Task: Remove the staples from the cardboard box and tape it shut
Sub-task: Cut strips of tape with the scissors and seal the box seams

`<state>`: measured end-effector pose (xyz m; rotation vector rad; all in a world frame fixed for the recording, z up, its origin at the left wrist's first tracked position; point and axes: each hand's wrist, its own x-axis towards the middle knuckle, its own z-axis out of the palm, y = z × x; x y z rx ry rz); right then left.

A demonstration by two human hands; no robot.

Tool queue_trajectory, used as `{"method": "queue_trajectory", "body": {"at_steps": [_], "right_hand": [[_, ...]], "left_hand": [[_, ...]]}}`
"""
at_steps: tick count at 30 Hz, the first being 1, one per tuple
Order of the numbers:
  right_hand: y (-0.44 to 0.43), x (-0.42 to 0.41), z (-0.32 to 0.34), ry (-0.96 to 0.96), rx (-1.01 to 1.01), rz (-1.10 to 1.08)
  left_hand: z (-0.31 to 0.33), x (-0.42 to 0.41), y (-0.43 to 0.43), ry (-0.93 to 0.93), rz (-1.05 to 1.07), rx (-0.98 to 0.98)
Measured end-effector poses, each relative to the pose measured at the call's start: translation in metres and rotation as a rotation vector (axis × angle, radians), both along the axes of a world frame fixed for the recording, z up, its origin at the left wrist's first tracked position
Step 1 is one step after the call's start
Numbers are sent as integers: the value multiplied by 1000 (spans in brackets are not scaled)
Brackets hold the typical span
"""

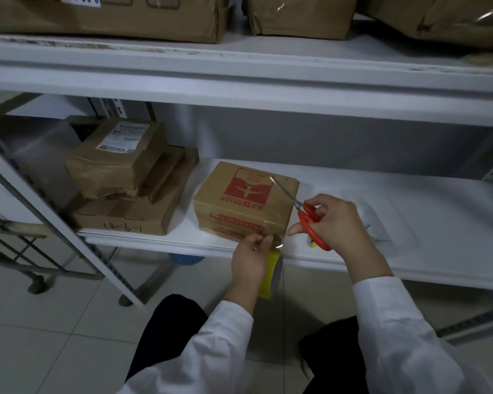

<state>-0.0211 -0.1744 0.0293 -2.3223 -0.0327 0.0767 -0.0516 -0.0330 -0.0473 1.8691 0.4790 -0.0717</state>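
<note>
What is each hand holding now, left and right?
Left hand: closed, pinching clear tape at the cardboard box; the tape roll hangs beside it.
Right hand: closed on the red scissors.

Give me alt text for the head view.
A brown cardboard box with a red print sits on a white shelf; the left hand pulls clear tape from a yellow-cored roll at its front corner, the right hand holding red-handled scissors.
</note>
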Motion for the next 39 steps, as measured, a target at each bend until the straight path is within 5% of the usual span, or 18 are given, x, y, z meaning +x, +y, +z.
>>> {"method": "queue_trajectory", "body": {"at_steps": [8, 23, 39], "right_hand": [[-12, -12, -21, 244, -168, 128], [-33, -28, -16, 419, -227, 118], [-15, -16, -19, 416, -153, 99]], "left_hand": [[0, -1, 0, -20, -1, 41], [6, -3, 2, -9, -57, 148], [6, 3, 8, 13, -93, 224]]}}
